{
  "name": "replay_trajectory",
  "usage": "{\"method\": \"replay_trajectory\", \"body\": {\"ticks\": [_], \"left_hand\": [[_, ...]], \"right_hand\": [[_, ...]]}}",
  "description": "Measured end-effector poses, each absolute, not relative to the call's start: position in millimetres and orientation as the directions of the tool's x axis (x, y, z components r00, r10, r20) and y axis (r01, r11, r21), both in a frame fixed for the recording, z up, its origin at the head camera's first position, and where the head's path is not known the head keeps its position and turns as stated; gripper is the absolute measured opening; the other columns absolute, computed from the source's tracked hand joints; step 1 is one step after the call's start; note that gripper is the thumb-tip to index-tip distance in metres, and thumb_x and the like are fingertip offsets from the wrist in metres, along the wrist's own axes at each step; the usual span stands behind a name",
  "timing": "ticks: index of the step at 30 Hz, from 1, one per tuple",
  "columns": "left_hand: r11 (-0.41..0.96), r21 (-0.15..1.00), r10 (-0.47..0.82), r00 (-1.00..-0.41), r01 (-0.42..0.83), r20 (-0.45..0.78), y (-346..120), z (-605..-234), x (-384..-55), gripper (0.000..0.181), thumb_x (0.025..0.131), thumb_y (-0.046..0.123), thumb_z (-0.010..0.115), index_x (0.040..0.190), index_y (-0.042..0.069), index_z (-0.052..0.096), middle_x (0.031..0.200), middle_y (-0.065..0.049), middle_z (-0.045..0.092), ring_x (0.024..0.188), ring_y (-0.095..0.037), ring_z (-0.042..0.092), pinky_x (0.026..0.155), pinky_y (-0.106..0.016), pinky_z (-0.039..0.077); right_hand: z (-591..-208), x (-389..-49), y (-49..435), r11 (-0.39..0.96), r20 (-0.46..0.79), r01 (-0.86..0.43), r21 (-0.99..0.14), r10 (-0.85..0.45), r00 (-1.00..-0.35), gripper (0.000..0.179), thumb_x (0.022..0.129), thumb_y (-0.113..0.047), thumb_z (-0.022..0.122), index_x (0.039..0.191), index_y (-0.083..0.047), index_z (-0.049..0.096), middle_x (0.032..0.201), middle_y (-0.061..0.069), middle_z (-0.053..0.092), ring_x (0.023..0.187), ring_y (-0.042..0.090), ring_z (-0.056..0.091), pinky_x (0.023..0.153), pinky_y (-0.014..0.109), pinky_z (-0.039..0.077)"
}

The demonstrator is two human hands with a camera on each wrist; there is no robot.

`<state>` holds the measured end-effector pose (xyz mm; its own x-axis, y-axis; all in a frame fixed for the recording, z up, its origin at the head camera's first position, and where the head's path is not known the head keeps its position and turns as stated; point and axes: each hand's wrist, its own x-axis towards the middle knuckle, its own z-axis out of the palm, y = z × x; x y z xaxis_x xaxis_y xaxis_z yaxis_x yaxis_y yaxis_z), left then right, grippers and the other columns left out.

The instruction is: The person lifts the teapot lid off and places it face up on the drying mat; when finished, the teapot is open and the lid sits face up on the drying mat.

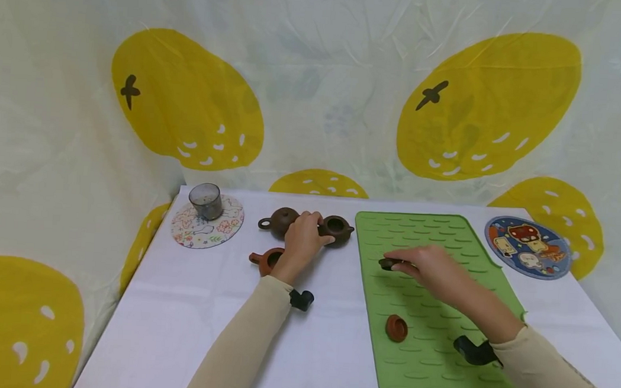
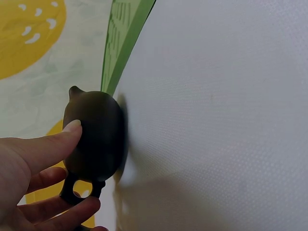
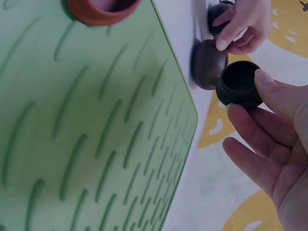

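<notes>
My left hand (image 1: 306, 239) grips a small dark brown teapot (image 1: 343, 236) with an uncovered top opening. In the left wrist view the thumb lies against the pot's body (image 2: 98, 139) and fingers are by its loop handle (image 2: 83, 190). My right hand (image 1: 439, 274) pinches a small dark teapot lid (image 1: 387, 264) between thumb and fingers, above the green mat; its hollow underside (image 3: 239, 79) shows in the right wrist view. Left of my left hand stands another dark teapot (image 1: 281, 222), lid on. A reddish clay teapot (image 1: 268, 261), uncovered, is partly hidden by my left hand.
A reddish lid (image 1: 396, 328) lies on the ridged green mat (image 1: 411, 375). At the back left, a smoky clear cup (image 1: 205, 202) stands on a floral round coaster (image 1: 201, 238). A blue cartoon coaster (image 1: 531, 248) lies right of the mat. A fruit-printed curtain (image 1: 330, 130) hangs behind the table.
</notes>
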<state>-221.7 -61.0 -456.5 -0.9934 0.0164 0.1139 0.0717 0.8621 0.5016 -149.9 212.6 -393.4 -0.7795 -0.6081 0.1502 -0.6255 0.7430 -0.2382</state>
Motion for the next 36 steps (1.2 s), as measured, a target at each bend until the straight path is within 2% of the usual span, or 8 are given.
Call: {"method": "replay_trajectory", "body": {"ticks": [5, 11, 15, 21, 27, 36], "left_hand": [[0.864, 0.498, 0.018, -0.993, 0.073, 0.114, -61, -458, -220, 0.044, 0.08, 0.038, 0.087, 0.108, 0.01, 0.069, 0.102, -0.007, 0.066, 0.091, -0.023, 0.064, 0.082, -0.039, 0.056], [0.863, 0.501, 0.011, -0.994, 0.063, 0.105, -60, -458, -220, 0.044, 0.08, 0.037, 0.088, 0.109, 0.01, 0.069, 0.103, -0.007, 0.066, 0.091, -0.023, 0.065, 0.083, -0.039, 0.057], [0.864, 0.5, 0.013, -0.994, 0.066, 0.109, -59, -457, -220, 0.044, 0.08, 0.037, 0.088, 0.109, 0.01, 0.069, 0.103, -0.007, 0.066, 0.092, -0.023, 0.065, 0.083, -0.039, 0.057], [0.863, 0.5, 0.019, -0.994, 0.072, 0.112, -60, -457, -220, 0.043, 0.08, 0.037, 0.087, 0.109, 0.011, 0.069, 0.102, -0.007, 0.066, 0.091, -0.023, 0.065, 0.081, -0.039, 0.056], [0.866, 0.496, 0.014, -0.993, 0.069, 0.115, -61, -458, -220, 0.043, 0.08, 0.039, 0.087, 0.108, 0.012, 0.069, 0.101, -0.006, 0.066, 0.089, -0.022, 0.064, 0.08, -0.038, 0.056], [0.863, 0.5, 0.011, -0.992, 0.071, 0.122, -61, -457, -221, 0.043, 0.08, 0.038, 0.088, 0.107, 0.012, 0.068, 0.101, -0.006, 0.066, 0.089, -0.021, 0.063, 0.08, -0.038, 0.056]], "right_hand": [[-402, -144, 212, 0.734, 0.134, -0.631, -0.251, -0.619, -0.774, 0.021, 0.096, -0.017, 0.07, 0.116, -0.012, 0.075, 0.103, 0.001, 0.08, 0.089, 0.018, 0.076, 0.074, 0.033, 0.06], [-407, -139, 213, 0.728, 0.082, -0.594, -0.342, -0.607, -0.791, 0.017, 0.098, -0.017, 0.068, 0.113, -0.012, 0.07, 0.09, -0.004, 0.077, 0.073, 0.006, 0.067, 0.064, 0.023, 0.052], [-412, -139, 214, 0.719, 0.043, -0.588, -0.37, -0.619, -0.784, 0.016, 0.098, -0.017, 0.067, 0.112, -0.013, 0.071, 0.091, -0.005, 0.076, 0.071, 0.003, 0.063, 0.063, 0.021, 0.049], [-423, -137, 215, 0.702, 0.03, -0.619, -0.352, -0.653, -0.757, 0.015, 0.097, -0.018, 0.068, 0.11, -0.014, 0.073, 0.092, -0.006, 0.078, 0.077, 0.002, 0.069, 0.066, 0.022, 0.054], [-432, -136, 215, 0.686, -0.003, -0.608, -0.399, -0.664, -0.747, 0.017, 0.098, -0.018, 0.066, 0.111, -0.012, 0.075, 0.094, -0.004, 0.079, 0.082, 0.003, 0.071, 0.07, 0.024, 0.055], [-431, -136, 212, 0.686, -0.003, -0.594, -0.42, -0.656, -0.755, 0.019, 0.099, -0.02, 0.065, 0.112, -0.011, 0.076, 0.099, -0.002, 0.079, 0.089, 0.011, 0.075, 0.075, 0.027, 0.058]]}}
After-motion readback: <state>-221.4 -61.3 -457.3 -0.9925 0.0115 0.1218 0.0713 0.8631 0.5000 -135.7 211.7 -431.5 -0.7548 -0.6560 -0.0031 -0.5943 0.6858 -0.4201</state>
